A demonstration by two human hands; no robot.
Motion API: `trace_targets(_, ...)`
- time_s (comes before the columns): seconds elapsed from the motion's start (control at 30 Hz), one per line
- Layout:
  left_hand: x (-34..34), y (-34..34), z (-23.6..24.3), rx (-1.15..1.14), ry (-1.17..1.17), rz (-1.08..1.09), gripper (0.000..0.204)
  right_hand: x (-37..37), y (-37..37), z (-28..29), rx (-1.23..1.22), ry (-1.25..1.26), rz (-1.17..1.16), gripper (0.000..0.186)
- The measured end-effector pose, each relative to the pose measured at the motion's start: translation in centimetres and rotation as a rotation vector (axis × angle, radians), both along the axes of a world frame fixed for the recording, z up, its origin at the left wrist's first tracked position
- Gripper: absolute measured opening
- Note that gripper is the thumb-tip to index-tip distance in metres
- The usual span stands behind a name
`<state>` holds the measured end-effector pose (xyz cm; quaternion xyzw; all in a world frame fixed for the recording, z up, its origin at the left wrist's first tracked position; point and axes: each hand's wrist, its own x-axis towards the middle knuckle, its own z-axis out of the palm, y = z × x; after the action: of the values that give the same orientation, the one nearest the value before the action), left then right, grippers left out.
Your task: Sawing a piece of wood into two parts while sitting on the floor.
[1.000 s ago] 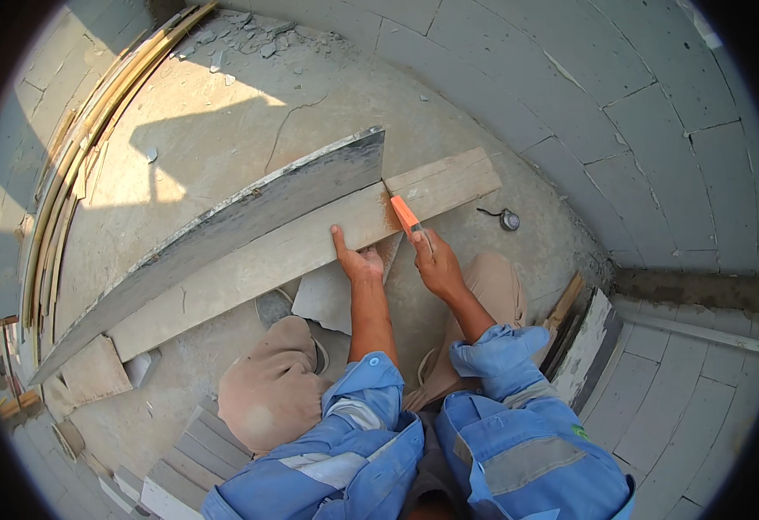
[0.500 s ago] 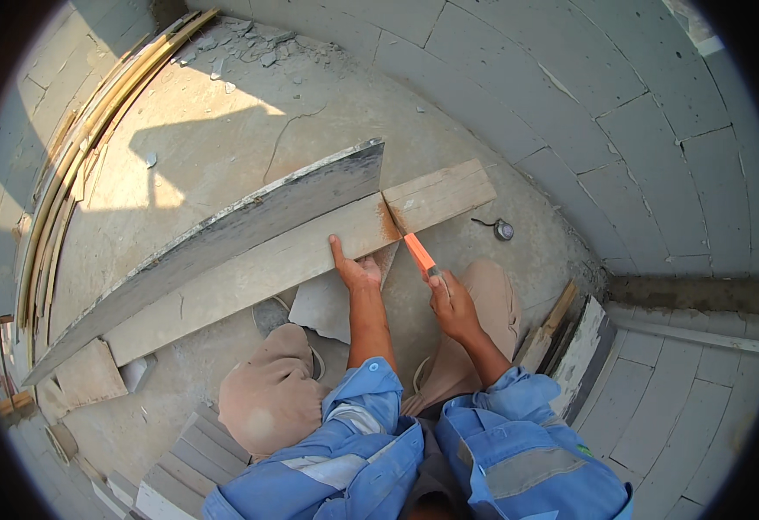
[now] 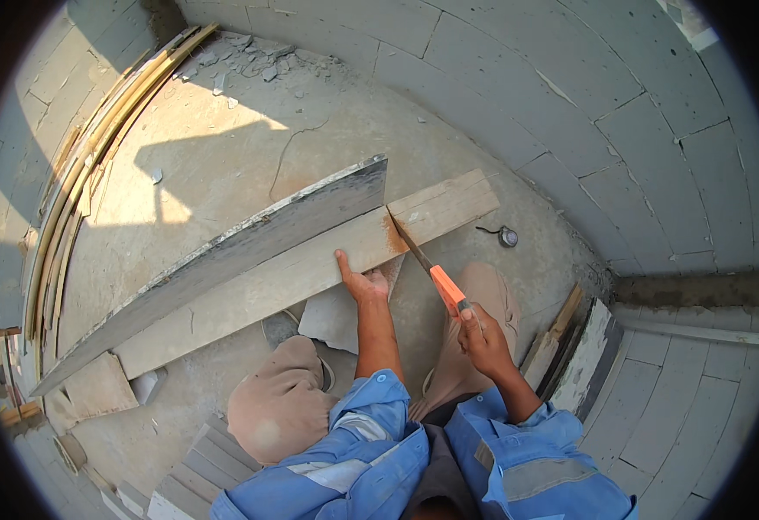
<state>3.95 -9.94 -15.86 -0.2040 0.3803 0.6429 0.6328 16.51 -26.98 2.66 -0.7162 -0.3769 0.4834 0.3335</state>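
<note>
Saw (image 3: 445,285): orange-handled, drawn farther toward the lower right than half a second ago, more blade bared.
Right hand (image 3: 486,341): clenched around the saw's handle, right of centre.
Left hand (image 3: 367,285): grasping the plank's near edge, thumb on top.
Plank (image 3: 310,263): slanting through the centre, brown sawdust (image 3: 393,237) beside the blade.
Grey panel (image 3: 258,243): on edge along the plank's far side.
Surroundings: tape measure (image 3: 508,237), right of centre; wooden strips (image 3: 108,119), upper left.
</note>
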Motion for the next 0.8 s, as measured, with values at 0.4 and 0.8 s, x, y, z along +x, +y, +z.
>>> trace_targets(0.4,0.0,0.6,-0.1,-0.141,-0.033,-0.012,0.078,-0.1,-2.6,4.0,-0.084,0.034,0.022,0.054)
trace_targets(0.8,1.3,0.4,-0.1,-0.073,-0.097,-0.021,0.072,0.1,11.2,-7.5,0.099,-0.21,0.022,0.054)
